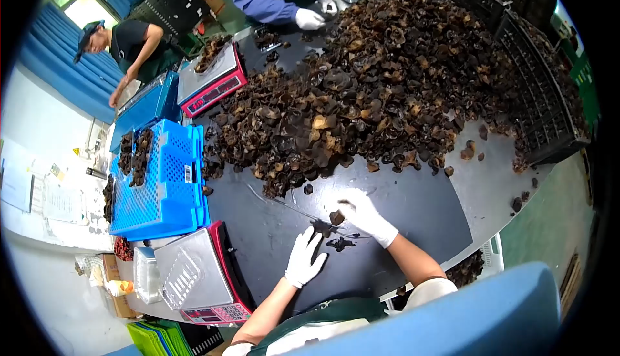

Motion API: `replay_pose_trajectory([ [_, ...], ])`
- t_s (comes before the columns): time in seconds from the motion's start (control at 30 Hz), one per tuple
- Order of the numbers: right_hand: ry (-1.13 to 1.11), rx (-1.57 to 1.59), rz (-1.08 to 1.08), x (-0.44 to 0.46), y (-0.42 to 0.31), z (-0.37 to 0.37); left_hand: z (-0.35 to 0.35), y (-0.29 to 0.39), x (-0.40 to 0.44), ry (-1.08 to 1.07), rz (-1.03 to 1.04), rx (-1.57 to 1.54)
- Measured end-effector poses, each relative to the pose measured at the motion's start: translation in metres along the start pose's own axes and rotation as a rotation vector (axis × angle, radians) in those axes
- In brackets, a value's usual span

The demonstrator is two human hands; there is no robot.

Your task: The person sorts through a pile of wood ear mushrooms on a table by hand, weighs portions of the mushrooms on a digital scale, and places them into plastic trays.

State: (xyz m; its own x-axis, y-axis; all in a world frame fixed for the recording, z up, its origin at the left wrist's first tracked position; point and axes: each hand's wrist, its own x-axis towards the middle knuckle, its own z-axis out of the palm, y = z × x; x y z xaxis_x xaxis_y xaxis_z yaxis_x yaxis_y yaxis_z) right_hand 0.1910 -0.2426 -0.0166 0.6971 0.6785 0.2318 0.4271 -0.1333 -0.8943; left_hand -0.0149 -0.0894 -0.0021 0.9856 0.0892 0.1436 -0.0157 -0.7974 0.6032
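My left hand, in a white glove, lies low over the dark table top with its fingers stretched and thumb apart. Its fingertips are beside dark wood ear mushroom pieces. The white-gloved right hand reaches in from the right, fingers closed at a brown wood ear mushroom. Nearer to me lies another small, wet-looking wood ear piece. Beyond both hands spreads a large heap of wood ear mushrooms.
At left are a scale carrying a clear plastic tray, a blue crate with filled trays on it, and another scale. Black crates stand at right. Two co-workers are across the table; one has white-gloved hands.
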Motion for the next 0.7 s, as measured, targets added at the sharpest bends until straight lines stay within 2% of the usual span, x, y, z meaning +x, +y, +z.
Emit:
replay_pose_trajectory([
  [0.03, 0.018, -0.015, -0.013, 0.004, 0.002, -0.004, -0.006, 0.008, 0.008, 0.120, 0.028, 0.094],
  [0.07, 0.038, -0.032, -0.027, 0.008, 0.005, -0.009, -0.008, 0.001, 0.015, 0.238, 0.017, 0.051],
  [0.1, -0.120, -0.043, 0.051, 0.011, -0.005, -0.020, -0.009, -0.008, 0.021, 0.308, -0.035, 0.057],
  [0.13, -0.126, -0.042, 0.059, 0.008, -0.011, -0.019, -0.014, -0.013, 0.027, 0.377, -0.088, 0.064],
  [0.2, -0.212, -0.319, -0.238, 0.006, -0.023, -0.008, -0.024, -0.021, 0.043, 0.282, -0.041, 0.088],
  [0.23, -0.270, -0.290, -0.229, 0.002, -0.019, 0.001, -0.030, -0.014, 0.053, 0.182, 0.029, 0.087],
  [0.27, -0.256, -0.390, -0.306, -0.001, -0.017, 0.012, -0.033, -0.006, 0.060, 0.083, 0.100, 0.085],
  [0.33, -0.317, -0.398, -0.204, 0.000, -0.015, 0.019, -0.017, -0.011, 0.065, -0.061, 0.145, 0.095],
  [0.4, -0.225, -0.020, 0.031, 0.003, -0.021, 0.005, -0.009, -0.024, 0.061, 0.004, 0.139, 0.111],
  [0.47, -0.160, 0.006, 0.046, -0.001, -0.028, -0.006, -0.022, -0.020, 0.059, 0.030, 0.046, 0.089],
  [0.53, -0.237, -0.018, 0.210, -0.014, -0.049, -0.022, -0.028, -0.025, 0.045, 0.256, 0.097, 0.232],
  [0.57, -0.222, 0.000, 0.045, -0.026, -0.049, -0.019, -0.035, -0.024, 0.038, 0.327, 0.046, 0.196],
  [0.6, -0.192, -0.037, -0.258, -0.035, -0.049, -0.015, -0.041, -0.019, 0.028, 0.383, -0.018, 0.232],
  [0.67, -0.246, -0.128, -0.402, -0.060, -0.053, 0.001, -0.049, -0.014, 0.010, 0.485, -0.099, 0.054],
  [0.7, -0.228, -0.178, -0.400, -0.071, -0.055, 0.007, -0.048, -0.018, -0.003, 0.443, -0.180, -0.196],
])
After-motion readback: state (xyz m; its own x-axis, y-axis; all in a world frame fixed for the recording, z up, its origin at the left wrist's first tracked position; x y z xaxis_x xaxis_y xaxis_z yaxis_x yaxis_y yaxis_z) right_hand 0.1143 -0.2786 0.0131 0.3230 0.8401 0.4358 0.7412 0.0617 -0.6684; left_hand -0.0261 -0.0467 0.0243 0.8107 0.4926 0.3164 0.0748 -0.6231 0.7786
